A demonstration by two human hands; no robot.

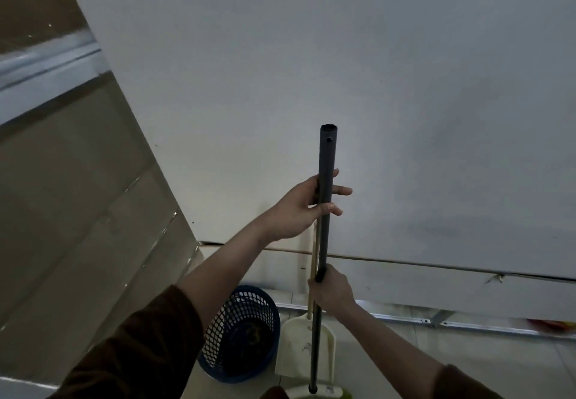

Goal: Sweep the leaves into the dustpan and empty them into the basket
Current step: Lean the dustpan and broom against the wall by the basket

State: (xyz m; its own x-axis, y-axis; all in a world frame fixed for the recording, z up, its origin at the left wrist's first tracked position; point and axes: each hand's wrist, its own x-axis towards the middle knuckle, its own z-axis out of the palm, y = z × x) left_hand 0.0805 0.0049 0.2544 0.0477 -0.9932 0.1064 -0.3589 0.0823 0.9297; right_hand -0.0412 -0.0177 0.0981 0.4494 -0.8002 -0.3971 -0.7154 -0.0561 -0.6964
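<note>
Basket (246, 336), blue mesh, on the floor against the wall, with the cream dustpan (296, 348) propped just beside it. Black broom handle (324, 236) upright in front of both, right hand (332, 289) clenched round it low, left hand (304, 208) loosely wrapped higher up. Best to firm up the upper hold, then sweep in short, low strokes toward the dustpan's lip; no leaves in view on the floor.

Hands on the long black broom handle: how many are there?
2. The left hand holds the long black broom handle near its top; the right hand grips it lower.
</note>
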